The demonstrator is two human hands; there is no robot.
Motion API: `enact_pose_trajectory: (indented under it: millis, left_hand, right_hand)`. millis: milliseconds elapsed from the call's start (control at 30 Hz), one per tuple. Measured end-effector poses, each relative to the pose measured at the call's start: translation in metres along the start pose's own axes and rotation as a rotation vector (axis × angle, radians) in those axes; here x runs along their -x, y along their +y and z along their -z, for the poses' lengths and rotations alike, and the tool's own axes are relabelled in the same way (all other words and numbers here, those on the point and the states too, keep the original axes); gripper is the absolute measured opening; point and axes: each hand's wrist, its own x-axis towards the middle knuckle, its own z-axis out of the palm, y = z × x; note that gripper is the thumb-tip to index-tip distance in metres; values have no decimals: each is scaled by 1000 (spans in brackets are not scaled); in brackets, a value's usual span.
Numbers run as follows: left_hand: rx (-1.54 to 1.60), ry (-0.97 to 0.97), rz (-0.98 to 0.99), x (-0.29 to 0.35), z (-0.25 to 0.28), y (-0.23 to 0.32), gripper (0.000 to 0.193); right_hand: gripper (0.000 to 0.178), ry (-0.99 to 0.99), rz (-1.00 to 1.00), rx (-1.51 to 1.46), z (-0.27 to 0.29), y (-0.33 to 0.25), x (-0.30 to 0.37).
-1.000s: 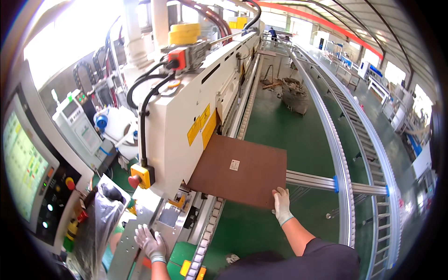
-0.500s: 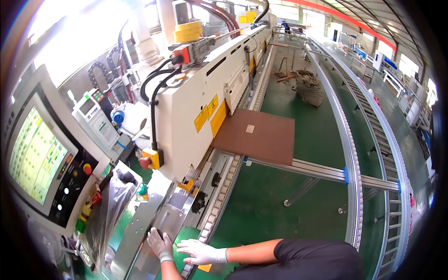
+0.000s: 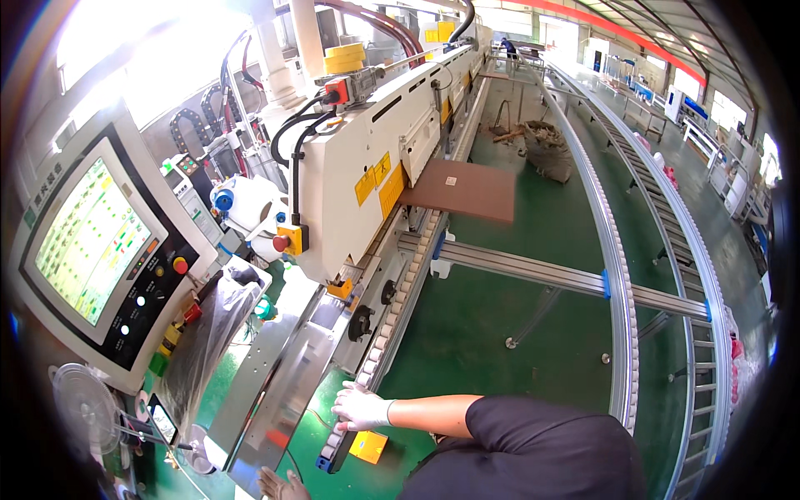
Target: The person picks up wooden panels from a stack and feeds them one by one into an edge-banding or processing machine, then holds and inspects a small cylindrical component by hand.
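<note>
My right hand (image 3: 363,407), in a white glove, rests on the near end of the roller rail (image 3: 385,340), its fingers stretched out and nothing held. At the lower edge of the picture, my left hand (image 3: 282,484) is partly cut off; its gloved fingers are apart beside the flat metal bed (image 3: 283,392). Farther along, a flat brown board (image 3: 462,192) with a small pale label (image 3: 450,181) lies on the rail, its left edge against the long cream-coloured machine (image 3: 333,192). Neither hand touches the board.
A control panel with a lit screen (image 3: 96,242) stands at the left. A red stop button on a yellow box (image 3: 289,239) sticks out from the machine's near end. A metal crossbar (image 3: 525,268) joins a roller conveyor (image 3: 658,183) on the right. A large sack (image 3: 546,152) stands on the floor.
The brown board has moved farther away along the machine. My left hand has come back toward the lower edge, and my right hand has settled on the rail. The view has shifted somewhat.
</note>
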Motion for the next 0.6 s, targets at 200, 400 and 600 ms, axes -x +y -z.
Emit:
enact_pose_trajectory:
  millis: [200, 400, 600]
  left_hand:
    - [16, -24, 52, 9, 33, 24, 92]
    - [236, -110, 155, 14, 57, 39, 87]
    - [420, 25, 24, 16, -5, 9, 84]
  right_hand:
    - [69, 17, -43, 43, -16, -33, 11]
    - [78, -67, -95, 69, -16, -36, 9]
    - [78, -72, -138, 46, -12, -44, 8]
